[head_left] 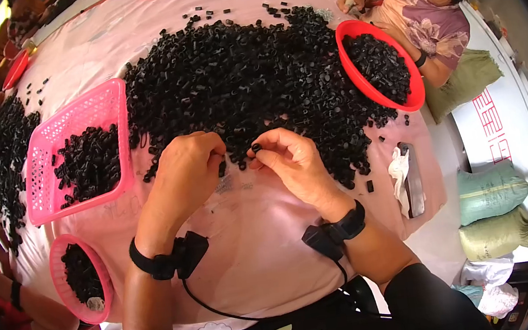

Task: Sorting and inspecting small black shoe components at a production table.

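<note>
Before me a large heap of small black plastic parts (219, 71) spreads over a pink cloth-covered table (247, 246). At the heap's near edge my left hand (186, 171) is closed, its thumb and fingers pinching a small dark piece (221, 168) that is partly hidden. Just to its right, my right hand (293, 164) pinches a small round black plastic part (256, 147) between thumb and fingertips. The two hands are a short way apart, and the held pieces do not touch. Both wrists wear black straps with small boxes.
A pink basket (34, 186) of black parts stands left; a smaller round pink basket (60, 272) sits nearer. Far right is a red basin (417, 95) of black parts, beside a person (417, 14). A metal tool (415, 186) with white wrapping lies right. Sacks (491, 193) stand beyond.
</note>
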Motion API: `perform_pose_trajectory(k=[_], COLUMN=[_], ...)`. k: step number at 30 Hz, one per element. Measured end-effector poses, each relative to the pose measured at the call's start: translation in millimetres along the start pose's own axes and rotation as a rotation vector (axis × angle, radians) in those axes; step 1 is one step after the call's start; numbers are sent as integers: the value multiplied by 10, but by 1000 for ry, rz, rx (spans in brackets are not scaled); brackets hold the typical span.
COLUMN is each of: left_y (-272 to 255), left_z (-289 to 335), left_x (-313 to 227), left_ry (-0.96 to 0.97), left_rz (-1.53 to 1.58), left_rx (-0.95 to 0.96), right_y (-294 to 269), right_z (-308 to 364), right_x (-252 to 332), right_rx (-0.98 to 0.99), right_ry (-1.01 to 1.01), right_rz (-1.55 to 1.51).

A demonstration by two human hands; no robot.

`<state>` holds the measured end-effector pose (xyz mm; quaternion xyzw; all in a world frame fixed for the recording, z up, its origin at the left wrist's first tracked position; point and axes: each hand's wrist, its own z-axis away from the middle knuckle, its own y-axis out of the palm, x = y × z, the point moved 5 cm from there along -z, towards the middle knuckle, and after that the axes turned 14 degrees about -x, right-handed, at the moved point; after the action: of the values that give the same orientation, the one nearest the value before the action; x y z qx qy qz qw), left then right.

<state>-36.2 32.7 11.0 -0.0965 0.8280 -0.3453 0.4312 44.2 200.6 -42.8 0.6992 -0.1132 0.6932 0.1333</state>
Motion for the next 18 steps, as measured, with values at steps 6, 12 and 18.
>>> perform_pose_trajectory(k=[6, 12, 18], left_y=[-8, 109, 297], left_z=[20, 112, 234], left_x=[-24, -88, -243], left_ry=[94, 105, 158], left_rz=[-79, -75, -157], left_rx=[11, 117, 210], right_y=[-14, -49, -46], right_z=[-1, -9, -9], right_x=[41, 14, 49], right_rx=[-93, -122, -132], right_ry=[38, -17, -72], right_rz=[11, -71, -65])
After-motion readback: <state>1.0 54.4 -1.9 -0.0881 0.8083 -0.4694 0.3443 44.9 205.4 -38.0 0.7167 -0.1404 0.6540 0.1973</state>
